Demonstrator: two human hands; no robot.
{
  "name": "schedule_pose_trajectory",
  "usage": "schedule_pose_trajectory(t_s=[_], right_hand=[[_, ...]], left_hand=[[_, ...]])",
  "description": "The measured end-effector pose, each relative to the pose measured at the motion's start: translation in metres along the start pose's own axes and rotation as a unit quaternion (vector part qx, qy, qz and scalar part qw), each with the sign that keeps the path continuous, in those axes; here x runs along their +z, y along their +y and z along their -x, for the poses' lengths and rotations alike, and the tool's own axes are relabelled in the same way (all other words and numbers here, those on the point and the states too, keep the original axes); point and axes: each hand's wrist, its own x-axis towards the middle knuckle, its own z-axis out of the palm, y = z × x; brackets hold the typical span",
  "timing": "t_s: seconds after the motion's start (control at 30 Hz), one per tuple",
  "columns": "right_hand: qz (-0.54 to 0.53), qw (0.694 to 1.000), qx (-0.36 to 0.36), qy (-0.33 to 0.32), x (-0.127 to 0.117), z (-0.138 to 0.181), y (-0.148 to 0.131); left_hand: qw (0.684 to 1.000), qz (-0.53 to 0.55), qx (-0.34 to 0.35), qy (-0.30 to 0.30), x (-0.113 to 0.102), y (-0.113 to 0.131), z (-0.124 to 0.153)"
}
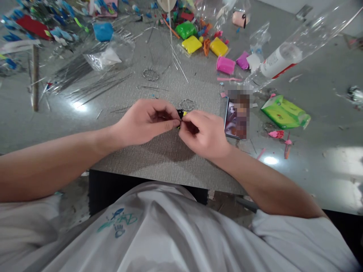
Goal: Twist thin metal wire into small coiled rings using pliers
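Observation:
My left hand (147, 122) and my right hand (204, 133) meet over the near part of the grey table (159, 158). Both are closed in a pinch on one small black and yellow piece (180, 113), which shows only between the fingertips. A small wire ring (186, 104) lies just beyond the hands, and a second wire ring (150, 74) lies farther back. Most of the held piece is hidden by my fingers.
A phone (236, 118) lies right of my right hand. Farther back sit clay blocks: green (185, 29), yellow (192, 44), pink (225, 65). Thin wires (85, 81) spread at the left, a clear bottle (283, 56) and a green packet (285, 112) at the right.

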Motion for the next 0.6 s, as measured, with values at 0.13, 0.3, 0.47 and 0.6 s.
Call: schedule_pose_trajectory(t_s=[0.13,0.3,0.47,0.6], right_hand=[[0.048,0.998,-0.031,-0.002,-0.001,0.002,0.005],[0.092,0.987,-0.108,-0.068,-0.006,0.0,0.01],[0.153,0.965,-0.179,-0.116,-0.013,-0.003,0.012],[0.182,0.948,-0.228,-0.125,-0.016,-0.003,0.012]], left_hand=[[0.999,-0.003,-0.004,-0.034,-0.004,0.0,0.0],[0.996,-0.031,-0.057,-0.068,-0.012,0.0,-0.004],[0.989,-0.072,-0.086,-0.095,-0.015,0.0,-0.007],[0.99,-0.066,-0.063,-0.107,-0.013,0.001,-0.007]])
